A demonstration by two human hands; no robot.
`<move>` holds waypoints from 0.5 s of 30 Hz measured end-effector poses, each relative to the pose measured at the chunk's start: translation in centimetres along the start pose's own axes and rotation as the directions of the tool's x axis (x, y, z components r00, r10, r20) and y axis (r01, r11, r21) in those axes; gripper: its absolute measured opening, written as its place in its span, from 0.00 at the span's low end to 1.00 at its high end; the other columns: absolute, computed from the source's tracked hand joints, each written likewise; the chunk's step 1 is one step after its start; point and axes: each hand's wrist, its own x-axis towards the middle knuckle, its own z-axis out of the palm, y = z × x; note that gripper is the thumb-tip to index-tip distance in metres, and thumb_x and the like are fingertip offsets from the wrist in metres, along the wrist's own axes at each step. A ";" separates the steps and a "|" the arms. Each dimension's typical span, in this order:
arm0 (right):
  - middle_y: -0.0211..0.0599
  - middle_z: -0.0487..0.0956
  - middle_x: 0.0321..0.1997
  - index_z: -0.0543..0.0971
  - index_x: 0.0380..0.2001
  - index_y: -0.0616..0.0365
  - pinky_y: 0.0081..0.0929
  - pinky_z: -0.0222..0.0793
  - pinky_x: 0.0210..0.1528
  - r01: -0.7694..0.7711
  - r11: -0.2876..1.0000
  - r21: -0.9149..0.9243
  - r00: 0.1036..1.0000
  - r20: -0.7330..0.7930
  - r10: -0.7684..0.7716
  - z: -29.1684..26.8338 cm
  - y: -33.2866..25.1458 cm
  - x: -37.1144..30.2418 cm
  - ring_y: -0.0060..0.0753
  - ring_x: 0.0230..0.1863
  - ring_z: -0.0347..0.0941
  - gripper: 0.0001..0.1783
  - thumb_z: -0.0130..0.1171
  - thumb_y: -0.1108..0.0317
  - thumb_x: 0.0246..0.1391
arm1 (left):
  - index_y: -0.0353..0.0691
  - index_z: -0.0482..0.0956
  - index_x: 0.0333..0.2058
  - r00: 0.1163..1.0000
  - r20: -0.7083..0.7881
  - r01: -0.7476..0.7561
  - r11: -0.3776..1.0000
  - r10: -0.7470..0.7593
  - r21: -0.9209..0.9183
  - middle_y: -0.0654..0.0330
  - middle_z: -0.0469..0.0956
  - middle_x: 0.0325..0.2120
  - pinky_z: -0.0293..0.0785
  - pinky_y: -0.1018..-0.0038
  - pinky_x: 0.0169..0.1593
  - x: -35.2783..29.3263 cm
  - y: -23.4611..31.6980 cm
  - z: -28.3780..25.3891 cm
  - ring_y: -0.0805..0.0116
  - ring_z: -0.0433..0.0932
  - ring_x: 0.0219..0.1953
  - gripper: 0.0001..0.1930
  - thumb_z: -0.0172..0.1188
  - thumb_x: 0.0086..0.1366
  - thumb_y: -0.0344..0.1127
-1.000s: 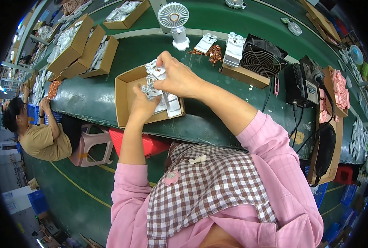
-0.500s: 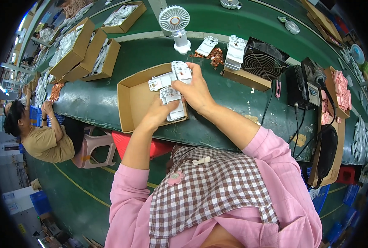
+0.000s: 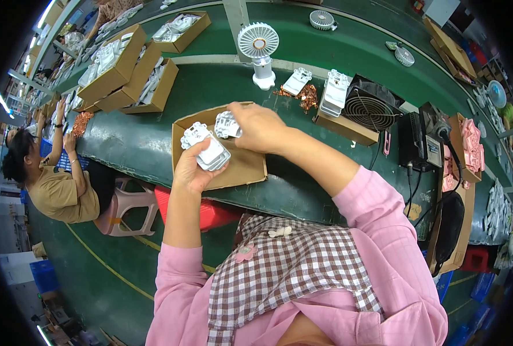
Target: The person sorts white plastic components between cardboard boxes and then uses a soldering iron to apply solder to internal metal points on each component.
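Observation:
My left hand is closed around a small stack of white plastic casings, tilted above the left part of an open cardboard box. Over the box's far side, my right hand grips white plastic casings; its palm and fingers cover part of them, so I cannot tell how many there are. The two hands are apart, with the held pieces close to each other. Bare cardboard shows in the near right part of the box.
Beyond the box stand a small white fan, copper-coloured pieces and a white casing stack. A black fan and a black device with cables are at the right. Boxes of white parts stand left, near a seated person.
My hands have separated. The left one has moved left and up with a stack of casings, and the right one now holds its pieces over the box's far side. The view has shifted slightly.

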 end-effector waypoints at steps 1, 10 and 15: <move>0.52 0.77 0.39 0.68 0.43 0.62 0.42 0.69 0.47 0.020 0.998 -0.065 1.000 -0.010 -0.020 0.5 -0.4 0.8 0.52 0.45 0.73 0.26 0.62 0.70 0.37 | 0.44 0.68 0.49 1.000 -0.018 -0.004 1.000 0.003 -0.029 0.56 0.74 0.43 0.72 0.46 0.48 -0.2 0.0 0.0 0.55 0.73 0.46 0.19 0.59 0.58 0.31; 0.43 0.75 0.39 0.72 0.40 0.59 0.35 0.65 0.44 0.102 0.902 -0.419 0.995 0.054 -0.088 5.0 0.8 3.0 0.44 0.44 0.72 0.20 0.60 0.68 0.39 | 0.42 0.69 0.49 0.994 0.087 0.068 0.996 -0.064 -0.049 0.55 0.75 0.41 0.74 0.54 0.42 0.0 -1.1 -1.4 0.54 0.75 0.42 0.18 0.59 0.60 0.33; 0.47 0.75 0.45 0.70 0.46 0.60 0.36 0.66 0.48 0.056 0.903 -0.426 0.959 0.273 0.070 4.2 -0.5 3.5 0.43 0.49 0.72 0.33 0.67 0.58 0.36 | 0.41 0.70 0.49 0.997 0.075 0.037 0.999 -0.036 -0.009 0.53 0.75 0.42 0.74 0.54 0.42 0.9 0.0 -1.8 0.53 0.75 0.42 0.18 0.59 0.60 0.35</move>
